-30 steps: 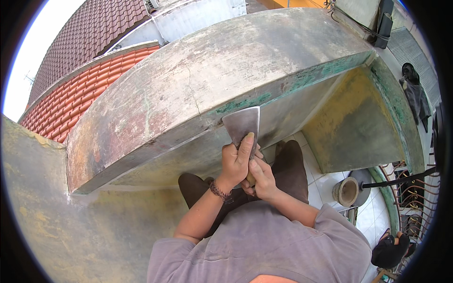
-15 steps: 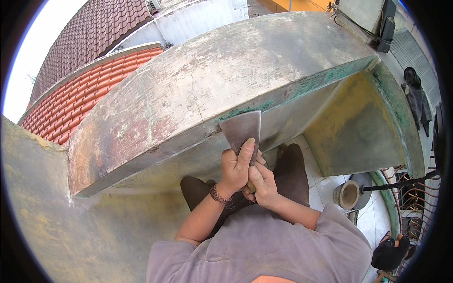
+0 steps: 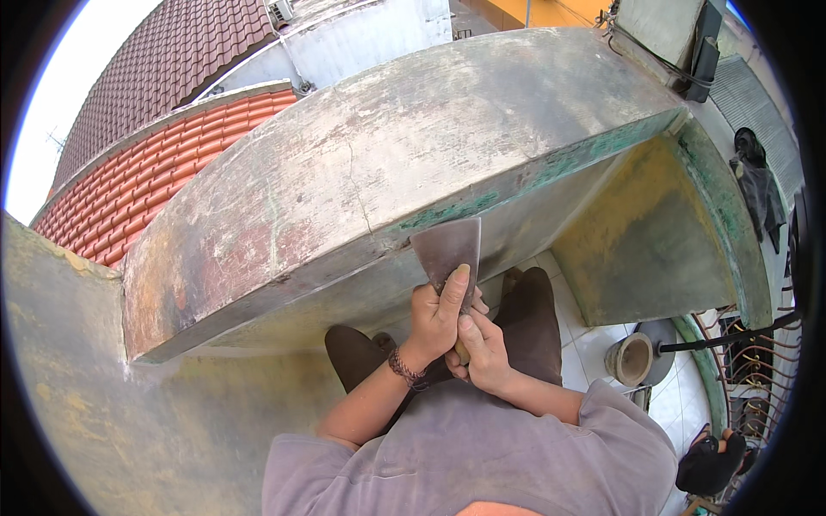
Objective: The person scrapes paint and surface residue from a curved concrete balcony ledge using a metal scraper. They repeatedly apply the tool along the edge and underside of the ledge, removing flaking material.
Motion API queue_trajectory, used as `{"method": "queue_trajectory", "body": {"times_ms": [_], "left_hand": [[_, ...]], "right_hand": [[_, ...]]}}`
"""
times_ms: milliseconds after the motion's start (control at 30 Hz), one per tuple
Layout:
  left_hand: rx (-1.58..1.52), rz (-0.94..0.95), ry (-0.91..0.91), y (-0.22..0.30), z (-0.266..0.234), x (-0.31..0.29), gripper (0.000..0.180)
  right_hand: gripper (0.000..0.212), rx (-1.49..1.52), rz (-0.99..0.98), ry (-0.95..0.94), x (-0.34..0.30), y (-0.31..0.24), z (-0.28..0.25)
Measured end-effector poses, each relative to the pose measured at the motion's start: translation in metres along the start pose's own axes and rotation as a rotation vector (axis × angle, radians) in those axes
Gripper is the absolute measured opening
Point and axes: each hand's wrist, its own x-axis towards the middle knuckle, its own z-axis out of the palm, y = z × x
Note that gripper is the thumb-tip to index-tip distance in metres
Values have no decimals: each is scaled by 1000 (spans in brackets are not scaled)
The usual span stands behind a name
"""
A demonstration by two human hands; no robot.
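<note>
Both my hands grip one wide scraper (image 3: 447, 249), its flared metal blade pointing away from me. My left hand (image 3: 436, 318), with a braided bracelet at its wrist, is closed high on the tool, thumb lying along the blade. Just below it, my right hand (image 3: 483, 351) wraps the handle, whose light end (image 3: 462, 352) shows between the hands. The blade's edge lies close to the front edge of the concrete ledge (image 3: 396, 163), beside a strip of green paint (image 3: 452, 209); whether it touches, I cannot tell. The ledge's top is worn and cracked.
Stained walls (image 3: 662, 232) stand to the right and left. On the tiled floor at right is a round pot (image 3: 630, 359), near a curved metal railing (image 3: 757, 370). A black item (image 3: 757, 185) hangs on the right wall. Tiled roofs (image 3: 172, 168) lie beyond the ledge.
The scraper and both hands have drawn slightly down toward me, away from the ledge's edge. More green paint shows above the blade. My grip stays the same.
</note>
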Motion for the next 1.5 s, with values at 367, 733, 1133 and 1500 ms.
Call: {"method": "queue_trajectory", "body": {"times_ms": [367,733,1133,1500], "left_hand": [[-39,5,-29,21,-1,5,49],[-23,-2,-9,6,-3,-3,47],[-20,-26,23,16,-3,-1,50],[-33,15,8,24,0,5,49]], "right_hand": [[41,34,-45,-17,4,-12,7],[38,-5,-34,28,-4,1,7],[37,-7,-14,13,-2,-3,11],[38,6,-57,-21,3,-9,9]]}}
